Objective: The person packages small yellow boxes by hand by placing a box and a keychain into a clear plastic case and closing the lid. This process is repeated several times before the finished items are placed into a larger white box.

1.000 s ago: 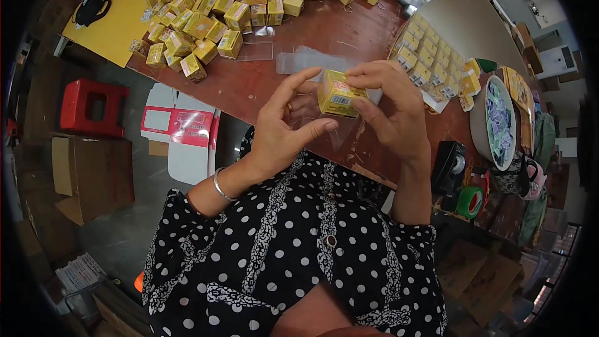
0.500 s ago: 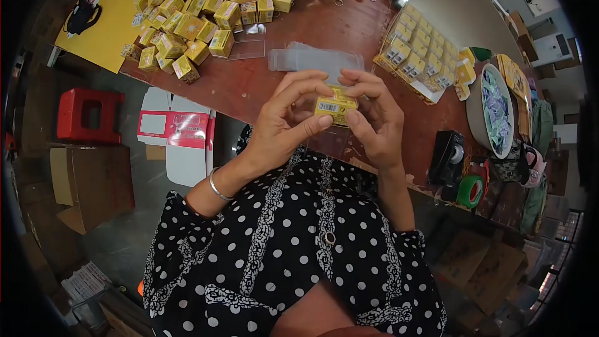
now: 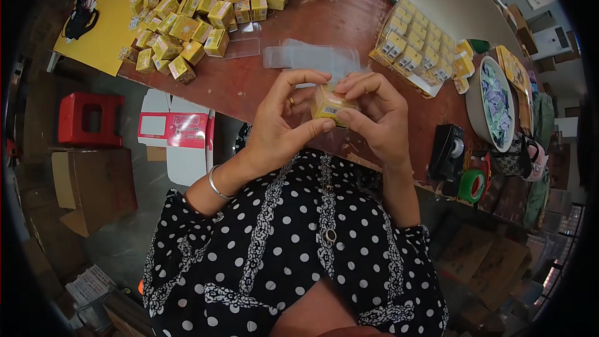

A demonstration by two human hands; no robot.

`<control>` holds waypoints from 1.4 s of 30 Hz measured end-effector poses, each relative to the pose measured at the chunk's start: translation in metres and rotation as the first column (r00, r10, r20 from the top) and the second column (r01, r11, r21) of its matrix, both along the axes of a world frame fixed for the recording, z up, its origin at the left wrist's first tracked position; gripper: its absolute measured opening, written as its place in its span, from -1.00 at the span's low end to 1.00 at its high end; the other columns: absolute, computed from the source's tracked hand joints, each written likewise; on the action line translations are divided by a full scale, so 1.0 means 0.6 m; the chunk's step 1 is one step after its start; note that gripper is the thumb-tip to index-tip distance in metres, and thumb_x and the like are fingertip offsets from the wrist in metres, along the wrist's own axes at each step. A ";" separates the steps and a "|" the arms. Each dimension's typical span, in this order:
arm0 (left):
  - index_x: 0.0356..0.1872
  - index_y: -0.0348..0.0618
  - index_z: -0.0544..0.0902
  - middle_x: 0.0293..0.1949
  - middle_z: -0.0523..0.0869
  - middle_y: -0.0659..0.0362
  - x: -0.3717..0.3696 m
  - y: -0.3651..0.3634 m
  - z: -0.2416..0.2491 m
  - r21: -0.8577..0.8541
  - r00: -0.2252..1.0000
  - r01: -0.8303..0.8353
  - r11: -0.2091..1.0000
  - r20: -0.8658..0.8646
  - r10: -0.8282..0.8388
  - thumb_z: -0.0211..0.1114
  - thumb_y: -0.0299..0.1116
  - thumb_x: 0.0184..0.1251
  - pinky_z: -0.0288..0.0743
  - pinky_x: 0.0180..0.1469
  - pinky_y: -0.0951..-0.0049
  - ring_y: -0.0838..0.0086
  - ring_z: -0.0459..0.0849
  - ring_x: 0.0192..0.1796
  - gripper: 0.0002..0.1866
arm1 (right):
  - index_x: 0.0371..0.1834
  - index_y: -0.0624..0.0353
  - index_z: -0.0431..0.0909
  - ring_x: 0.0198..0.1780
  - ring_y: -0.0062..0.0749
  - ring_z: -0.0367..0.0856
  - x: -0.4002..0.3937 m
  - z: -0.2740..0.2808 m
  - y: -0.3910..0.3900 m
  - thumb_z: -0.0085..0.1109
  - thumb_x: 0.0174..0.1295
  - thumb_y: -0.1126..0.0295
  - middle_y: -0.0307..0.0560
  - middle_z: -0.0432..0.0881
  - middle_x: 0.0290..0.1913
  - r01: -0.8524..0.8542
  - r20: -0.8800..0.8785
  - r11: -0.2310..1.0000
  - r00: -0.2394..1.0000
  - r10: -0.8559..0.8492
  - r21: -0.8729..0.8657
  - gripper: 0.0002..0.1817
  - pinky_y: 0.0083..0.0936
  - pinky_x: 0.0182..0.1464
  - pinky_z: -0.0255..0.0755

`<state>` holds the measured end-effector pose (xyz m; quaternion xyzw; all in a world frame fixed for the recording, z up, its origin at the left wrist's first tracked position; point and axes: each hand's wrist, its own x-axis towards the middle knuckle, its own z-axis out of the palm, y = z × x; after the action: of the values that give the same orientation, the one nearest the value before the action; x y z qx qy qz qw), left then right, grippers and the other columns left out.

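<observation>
Just over the table's near edge, a small yellow box (image 3: 327, 105) with a barcode is held between my two hands. My left hand (image 3: 284, 112) curls round its left side, thumb below and fingers above. On the opposite side, my right hand (image 3: 380, 112) pinches it with thumb and fingers. Something clear shows around the box, but I cannot make out its edges. Beyond my fingertips lie flat clear plastic sleeves (image 3: 306, 57). A big heap of similar yellow boxes (image 3: 187, 25) covers the far left of the table.
An open carton (image 3: 412, 43) of boxes in rows stands right of the sleeves. Farther right are a tub (image 3: 493, 109) of small packets, a black tape dispenser (image 3: 446, 153) and a green tape roll (image 3: 471, 185). A red stool (image 3: 90, 118) stands on the floor at left.
The yellow box has turned and tilted between my hands, so its barcode sits lower and another face shows. My right hand has moved slightly right, its fingers closing over the box's edge.
</observation>
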<state>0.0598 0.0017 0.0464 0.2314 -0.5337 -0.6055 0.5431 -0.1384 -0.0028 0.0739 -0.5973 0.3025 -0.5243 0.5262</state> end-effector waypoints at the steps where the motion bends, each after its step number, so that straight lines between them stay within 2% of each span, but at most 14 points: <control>1: 0.32 -0.28 0.38 0.33 0.46 0.05 0.000 0.001 0.001 0.002 1.000 -0.001 1.000 0.001 0.001 0.46 -0.65 0.28 0.56 0.35 0.31 0.34 0.61 0.32 -0.38 | -0.09 0.31 0.56 0.17 -0.45 0.59 0.002 0.004 0.001 0.42 0.25 0.60 0.01 0.65 0.00 0.005 -0.011 1.000 1.000 -0.005 0.027 -0.76 -0.48 0.24 0.49; 14: 0.23 -0.28 0.54 0.35 0.40 0.08 0.001 0.004 0.002 -0.014 0.998 0.010 1.000 0.064 -0.009 0.39 -0.63 0.36 0.54 0.38 0.34 0.36 0.60 0.32 -0.57 | -0.23 0.34 0.66 -0.03 -0.53 0.65 -0.012 -0.010 -0.013 0.36 0.34 0.58 -0.04 0.71 -0.07 0.020 -0.015 0.999 1.000 -0.020 0.039 -0.94 -0.57 0.07 0.53; 23: 0.12 -0.30 0.57 0.35 0.36 0.08 0.001 0.002 -0.014 0.013 0.999 0.006 1.000 -0.039 -0.005 0.35 -0.64 0.39 0.59 0.36 0.34 0.39 0.55 0.35 -0.68 | -0.06 0.31 0.68 0.21 -0.23 0.59 -0.016 -0.032 -0.010 0.34 0.32 0.53 0.09 0.66 0.12 -0.004 -0.246 0.915 0.964 -0.104 -0.403 -0.83 -0.29 0.28 0.44; 26: 0.14 -0.29 0.48 0.31 0.37 0.08 0.002 -0.011 -0.013 0.039 0.990 -0.062 0.997 -0.124 0.067 0.37 -0.65 0.36 0.59 0.34 0.35 0.42 0.55 0.30 -0.62 | 0.20 0.30 0.60 0.26 -0.20 0.57 0.003 -0.020 0.006 0.40 0.27 0.49 0.08 0.57 0.27 0.040 -0.326 0.932 0.931 -0.165 -0.359 -0.57 -0.31 0.29 0.46; 28: 0.15 -0.27 0.43 0.28 0.39 0.08 0.013 -0.022 -0.012 0.062 0.973 -0.119 0.991 -0.190 0.129 0.39 -0.64 0.34 0.59 0.32 0.37 0.44 0.56 0.27 -0.58 | 0.42 0.23 0.45 0.21 -0.24 0.60 0.023 -0.021 0.017 0.49 0.20 0.45 0.04 0.52 0.34 0.060 -0.062 0.985 0.997 -0.051 0.159 -0.31 -0.37 0.24 0.52; 29: 0.14 -0.25 0.41 0.25 0.42 0.09 0.018 -0.027 -0.017 0.067 0.981 -0.128 0.990 -0.136 0.136 0.42 -0.59 0.32 0.59 0.28 0.38 0.45 0.55 0.25 -0.55 | 0.43 0.23 0.42 0.17 -0.34 0.61 0.004 -0.026 0.014 0.54 0.17 0.40 0.02 0.61 0.22 0.040 -0.193 0.948 0.981 0.023 0.314 -0.26 -0.40 0.23 0.53; 30: 0.13 -0.23 0.38 0.21 0.45 0.10 0.021 -0.035 -0.022 0.073 0.987 -0.132 0.989 -0.081 0.137 0.45 -0.54 0.29 0.60 0.23 0.38 0.46 0.55 0.22 -0.52 | 0.43 0.23 0.42 0.17 -0.34 0.61 -0.009 -0.018 -0.002 0.54 0.17 0.40 0.02 0.61 0.22 0.027 -0.196 0.954 0.980 0.033 0.298 -0.26 -0.40 0.23 0.53; 31: 0.29 -0.23 0.38 0.14 0.51 0.10 0.031 -0.045 -0.023 -0.063 0.961 -0.193 0.979 0.192 0.201 0.48 -0.44 0.22 0.59 0.15 0.37 0.41 0.61 0.15 -0.36 | 0.39 0.21 0.45 0.16 -0.38 0.62 -0.022 -0.008 -0.016 0.55 0.15 0.40 -0.04 0.65 0.15 -0.027 -0.359 0.948 0.922 0.146 0.317 -0.28 -0.42 0.23 0.53; 32: 0.29 -0.23 0.38 0.14 0.51 0.10 0.045 -0.048 -0.020 -0.074 0.961 -0.196 0.978 0.184 0.206 0.48 -0.44 0.22 0.59 0.15 0.37 0.41 0.61 0.15 -0.36 | 0.35 0.20 0.49 0.15 -0.43 0.62 -0.030 0.002 -0.029 0.56 0.12 0.40 -0.09 0.69 0.08 -0.068 -0.508 0.936 0.825 0.247 0.345 -0.31 -0.43 0.23 0.52; 34: 0.49 -0.17 0.29 0.11 0.55 0.04 0.068 -0.045 0.019 -0.136 0.788 0.047 0.990 0.614 0.047 0.49 -0.39 0.15 0.57 0.16 0.27 0.27 0.66 0.10 -0.15 | 0.33 0.20 0.51 0.11 -0.42 0.66 -0.030 0.038 -0.063 0.56 0.11 0.43 -0.13 0.71 0.04 -0.180 -0.655 0.951 0.691 0.304 0.251 -0.32 -0.43 0.22 0.54; 35: 0.59 -0.08 0.23 0.08 0.60 0.00 0.069 -0.046 0.007 -0.226 0.737 0.130 0.965 0.674 0.058 0.49 -0.40 0.09 0.57 0.18 0.21 0.14 0.68 0.05 -0.03 | 0.32 0.21 0.53 0.08 -0.42 0.71 -0.029 0.051 -0.085 0.55 0.09 0.46 -0.17 0.73 0.01 -0.307 -0.781 0.933 0.529 0.333 0.190 -0.34 -0.43 0.21 0.55; 38: 0.51 -0.13 0.34 0.05 0.65 -0.02 0.063 -0.042 -0.005 -0.156 0.738 0.176 0.972 0.674 -0.026 0.51 -0.37 0.09 0.56 0.19 0.15 0.10 0.68 0.06 -0.12 | 0.28 0.21 0.57 0.07 -0.45 0.69 -0.032 0.056 -0.163 0.55 0.08 0.46 -0.19 0.73 0.05 -0.527 -0.710 0.822 0.492 0.503 0.216 -0.37 -0.45 0.18 0.56; 40: 0.44 -0.15 0.42 0.02 0.67 0.04 0.068 -0.046 -0.028 -0.164 0.758 0.163 0.973 0.653 -0.017 0.50 -0.40 0.13 0.58 0.17 0.24 0.23 0.69 0.05 -0.22 | 0.29 0.27 0.54 0.10 -0.42 0.68 -0.023 0.064 -0.237 0.49 0.18 0.39 -0.07 0.73 0.09 -0.279 -0.648 0.952 0.704 0.291 0.125 -0.41 -0.45 0.17 0.57; 42: 0.35 -0.17 0.45 0.03 0.64 0.13 0.074 -0.048 -0.031 0.161 0.890 0.125 0.979 0.418 -0.182 0.47 -0.47 0.17 0.56 0.13 0.39 0.44 0.66 0.05 -0.33 | 0.31 0.27 0.53 0.14 -0.36 0.69 -0.010 0.031 -0.347 0.45 0.23 0.34 0.02 0.71 0.13 0.082 -0.682 0.993 0.722 -0.117 -0.083 -0.42 -0.41 0.19 0.56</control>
<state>0.1040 -0.0270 0.0275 0.3514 -0.6167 -0.6137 0.3459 -0.1447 -0.2107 0.0924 -0.7436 0.4944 -0.3014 0.3344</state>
